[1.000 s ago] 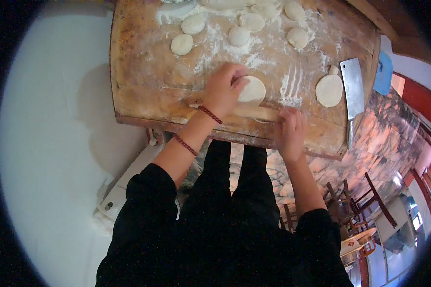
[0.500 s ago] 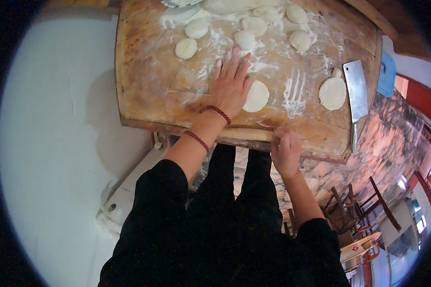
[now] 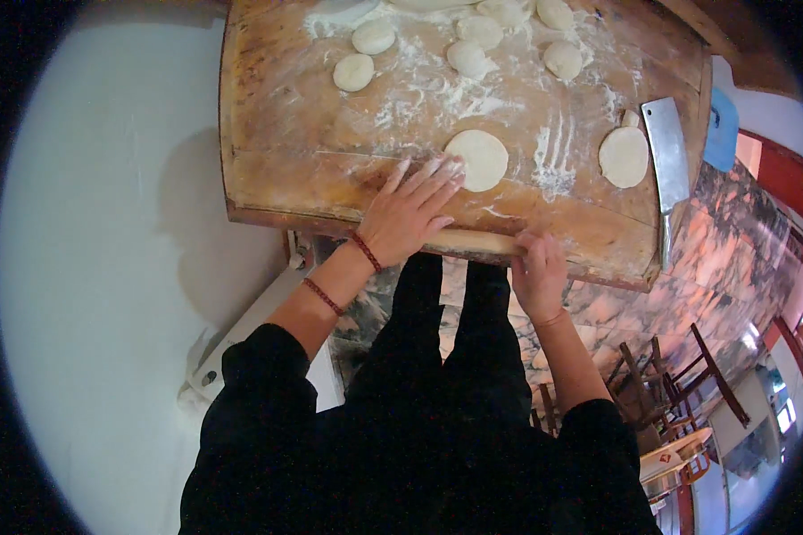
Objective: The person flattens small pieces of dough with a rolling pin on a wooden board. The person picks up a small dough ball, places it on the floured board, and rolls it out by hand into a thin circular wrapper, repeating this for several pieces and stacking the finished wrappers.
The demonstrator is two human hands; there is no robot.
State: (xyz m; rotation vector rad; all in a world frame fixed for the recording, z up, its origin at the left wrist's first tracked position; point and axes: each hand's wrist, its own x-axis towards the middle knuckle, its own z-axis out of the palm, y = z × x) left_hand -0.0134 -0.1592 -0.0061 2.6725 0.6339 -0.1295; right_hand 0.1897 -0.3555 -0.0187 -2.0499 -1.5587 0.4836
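A broad, flour-dusted wooden board spreads before a person in black clothes, who works bare-handed at its near edge above a pink-and-grey marbled floor. Dark wooden chairs stand well apart from the board, at the lower right. The left hand stretches across the board with palm down and fingers spread, gripping nothing; its fingertips reach the near left rim of the dough, though from this overhead angle it is hard to say whether they press on it or merely hover. The right hand is closed around the right end of a pale wooden rolling pin, which lies along the board's near edge, its other end hidden by the left hand. A broad-bladed metal cleaver lies along the board's right side, handle toward the person. The flat dough round sits at the middle of the board, just beyond the rolling pin, while a second dough disc rests just beside the cleaver. Smaller, plumper dough pieces lie scattered across the far half amid streaks of white flour. Two reddish braided bracelets circle the left wrist and forearm, and a small dough lump sits at the second disc's far edge
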